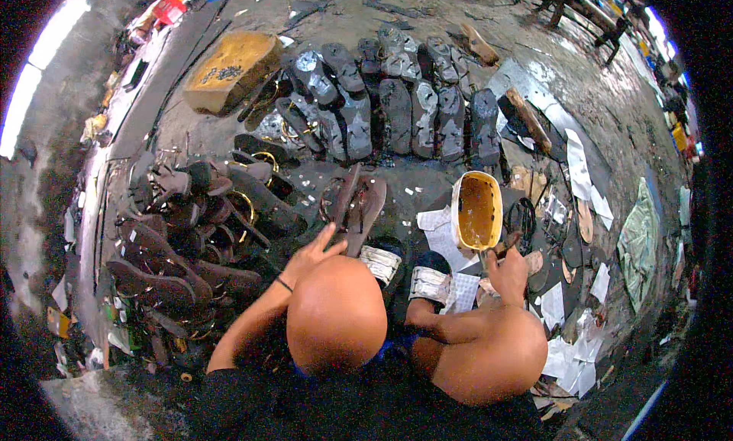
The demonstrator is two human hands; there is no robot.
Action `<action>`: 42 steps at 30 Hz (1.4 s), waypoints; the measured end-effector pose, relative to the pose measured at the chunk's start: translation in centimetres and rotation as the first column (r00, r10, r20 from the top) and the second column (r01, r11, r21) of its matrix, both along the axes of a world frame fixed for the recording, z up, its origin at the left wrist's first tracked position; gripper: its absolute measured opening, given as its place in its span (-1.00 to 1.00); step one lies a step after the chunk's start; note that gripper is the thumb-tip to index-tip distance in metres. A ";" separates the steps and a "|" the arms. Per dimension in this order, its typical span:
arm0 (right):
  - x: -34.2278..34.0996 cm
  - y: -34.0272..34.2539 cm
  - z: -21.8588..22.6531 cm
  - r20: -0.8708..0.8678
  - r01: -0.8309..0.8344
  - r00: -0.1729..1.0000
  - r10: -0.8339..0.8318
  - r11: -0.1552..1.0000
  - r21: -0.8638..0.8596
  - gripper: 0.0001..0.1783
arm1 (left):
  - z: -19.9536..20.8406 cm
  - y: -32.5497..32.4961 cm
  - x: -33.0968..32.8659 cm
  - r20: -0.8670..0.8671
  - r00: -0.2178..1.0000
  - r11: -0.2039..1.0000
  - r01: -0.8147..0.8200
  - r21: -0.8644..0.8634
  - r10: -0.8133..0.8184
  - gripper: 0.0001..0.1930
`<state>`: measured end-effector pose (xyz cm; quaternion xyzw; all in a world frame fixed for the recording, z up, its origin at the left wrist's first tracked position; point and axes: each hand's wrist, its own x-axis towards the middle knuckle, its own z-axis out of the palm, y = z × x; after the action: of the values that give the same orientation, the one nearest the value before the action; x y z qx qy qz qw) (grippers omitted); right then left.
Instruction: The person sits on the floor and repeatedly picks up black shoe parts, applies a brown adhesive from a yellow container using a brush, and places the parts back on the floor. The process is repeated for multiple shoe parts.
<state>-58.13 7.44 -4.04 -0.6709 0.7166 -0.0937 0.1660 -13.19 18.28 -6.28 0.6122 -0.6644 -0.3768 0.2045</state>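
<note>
My left hand is open, its fingers spread beside the heel end of a pair of brown sandals on the floor; its fingertips look to touch the nearer one. My right hand is closed at the near right edge of a tub. The white-rimmed tub is coated inside with yellowish paste or glue. A short dark piece sticks out from the right hand's fingers; its kind is too unclear to name. My feet, in sandals with white straps, stand between the two hands.
A heap of brown sandals lies at the left. Rows of dark soles stretch across the far floor, beside a yellow-brown block. Paper scraps, black cord and a green cloth lie to the right.
</note>
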 end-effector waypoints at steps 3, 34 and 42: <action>-3.1 1.3 0.1 0.115 0.087 0.990 -0.079 0.994 -0.065 -0.61 | 1.6 -0.8 -4.4 -0.063 0.992 0.991 -0.106 0.086 0.111 -0.43; 19.1 -14.4 6.5 0.666 -0.128 0.577 0.473 0.858 -0.498 -0.82 | 3.2 -18.4 -8.3 -0.783 -0.037 0.775 -0.122 0.620 0.620 -0.47; 16.2 -12.9 6.4 0.659 -0.050 0.582 0.477 0.830 -0.556 -0.85 | 4.6 -17.1 -13.2 -0.748 0.246 0.787 -0.193 0.586 0.617 -0.38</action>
<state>-41.94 -5.48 2.35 -0.6843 0.4140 -0.5207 0.2986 -26.39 1.13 -1.70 0.4749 -0.1614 -0.7007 0.5074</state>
